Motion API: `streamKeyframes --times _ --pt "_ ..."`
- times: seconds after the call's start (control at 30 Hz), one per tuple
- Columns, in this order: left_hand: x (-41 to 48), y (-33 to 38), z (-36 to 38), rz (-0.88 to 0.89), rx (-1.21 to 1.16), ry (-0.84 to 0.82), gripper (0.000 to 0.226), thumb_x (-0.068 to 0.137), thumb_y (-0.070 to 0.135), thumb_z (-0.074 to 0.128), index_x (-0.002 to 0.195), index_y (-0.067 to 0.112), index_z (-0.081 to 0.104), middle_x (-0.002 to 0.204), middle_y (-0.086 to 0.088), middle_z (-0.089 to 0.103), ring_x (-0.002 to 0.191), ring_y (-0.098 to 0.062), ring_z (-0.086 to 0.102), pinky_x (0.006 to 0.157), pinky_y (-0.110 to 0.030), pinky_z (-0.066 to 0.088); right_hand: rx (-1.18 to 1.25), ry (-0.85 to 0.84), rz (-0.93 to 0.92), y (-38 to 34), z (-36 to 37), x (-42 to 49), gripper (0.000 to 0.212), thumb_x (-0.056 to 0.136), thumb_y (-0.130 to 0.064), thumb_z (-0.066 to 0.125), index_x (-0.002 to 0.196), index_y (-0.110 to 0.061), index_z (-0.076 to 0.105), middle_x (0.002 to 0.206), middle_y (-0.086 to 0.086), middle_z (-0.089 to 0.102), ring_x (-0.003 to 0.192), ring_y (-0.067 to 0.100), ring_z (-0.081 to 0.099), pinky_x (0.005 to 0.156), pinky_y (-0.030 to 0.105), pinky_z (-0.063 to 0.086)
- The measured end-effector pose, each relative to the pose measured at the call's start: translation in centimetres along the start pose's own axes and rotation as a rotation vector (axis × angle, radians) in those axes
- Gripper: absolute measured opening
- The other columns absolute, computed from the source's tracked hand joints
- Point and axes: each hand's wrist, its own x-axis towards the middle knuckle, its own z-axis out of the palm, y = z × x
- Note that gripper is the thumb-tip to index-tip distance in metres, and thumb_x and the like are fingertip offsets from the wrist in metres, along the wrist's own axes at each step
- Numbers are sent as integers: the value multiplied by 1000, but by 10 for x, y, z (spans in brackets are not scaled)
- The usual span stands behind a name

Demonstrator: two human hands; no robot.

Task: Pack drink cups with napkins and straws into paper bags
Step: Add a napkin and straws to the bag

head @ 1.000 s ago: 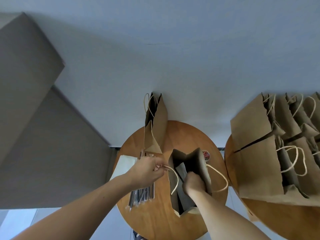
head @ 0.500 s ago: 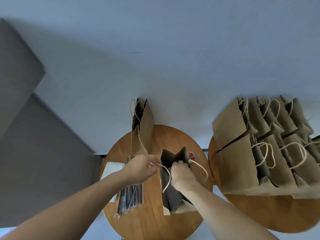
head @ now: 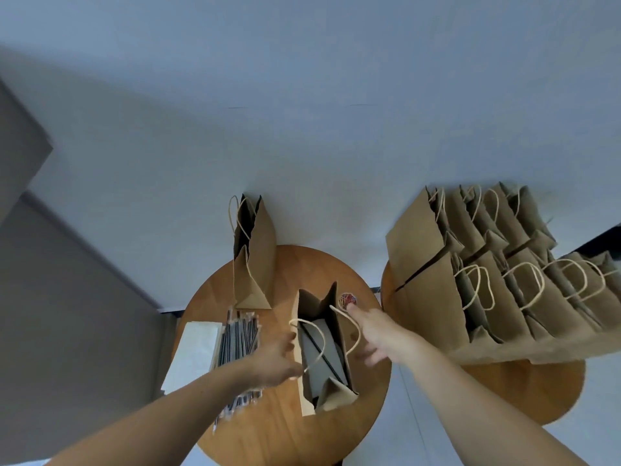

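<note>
An open brown paper bag stands on the round wooden table, with a grey napkin and a black straw showing inside. My left hand is at the bag's left wall by its rope handle, fingers loosely spread. My right hand is outside the bag on its right, fingers spread, one fingertip close to a small round sticker. A second brown bag stands at the table's back. Wrapped black straws and white napkins lie at the left.
A second round table on the right carries several packed brown bags with rope handles, standing in rows. A pale wall rises behind both tables. A narrow gap of floor separates the two tables.
My right hand came out of the bag and moved right toward the sticker. My left hand let go of the bag's handle and opened beside the bag.
</note>
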Motion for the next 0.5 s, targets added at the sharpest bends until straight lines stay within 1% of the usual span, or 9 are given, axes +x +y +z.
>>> streamKeyframes --times 0.03,0.07,0.13,0.23,0.33,0.4,0.43,0.47,0.5 --pt "0 3 6 -4 -25 -44 92 89 16 65 158 22 4 157 -13 29 129 -29 50 99 -35 50 9 -31 10 5 6 3 58 100 -55 38 146 -21 39 139 13 51 114 38 59 81 47 58" --pt "1 7 10 -9 -48 -72 94 89 17 66 158 22 2 157 -12 30 125 -28 54 96 -35 52 11 -53 2 7 12 4 54 101 -53 38 144 -21 42 138 13 53 115 39 58 88 50 56" --pt "5 14 19 -24 -95 -94 94 88 19 65 157 23 1 156 -11 32 119 -26 56 88 -35 55 29 -106 -42 7 22 4 44 102 -47 38 134 -19 53 128 14 61 111 38 62 94 53 53" --pt "13 23 27 -26 -158 -59 85 85 19 65 153 26 16 141 -4 46 115 -32 58 81 -36 54 10 -182 -116 2 31 2 34 102 -33 40 116 -14 64 107 15 71 90 32 71 88 46 57" --pt "17 27 35 -35 -179 8 80 78 29 74 144 25 29 121 1 56 96 -22 61 68 -29 51 -10 -191 -169 0 38 0 30 97 -18 42 113 -8 66 103 16 70 82 30 68 78 43 55" --pt "19 28 40 -63 -65 103 81 76 44 77 141 29 30 113 1 62 83 -17 62 58 -24 50 -24 -188 -208 2 38 1 32 93 -11 42 110 -8 69 99 15 69 79 27 65 71 37 52" --pt "21 29 43 -81 19 161 79 77 49 76 139 31 31 109 0 64 77 -18 63 56 -26 51 -31 -198 -233 3 37 2 34 91 -9 42 108 -10 71 98 14 69 80 26 65 68 34 52" --pt "23 29 46 -96 92 215 74 79 50 73 137 32 32 107 -2 66 74 -21 66 56 -30 54 -42 -214 -256 4 35 2 35 91 -8 41 104 -15 74 98 12 71 82 27 66 65 33 53" --pt "25 29 48 -106 151 257 66 82 48 69 135 30 34 106 -4 67 77 -25 69 62 -36 58 -76 -227 -281 5 33 3 37 91 -8 42 101 -19 75 100 11 72 87 28 68 66 33 56"
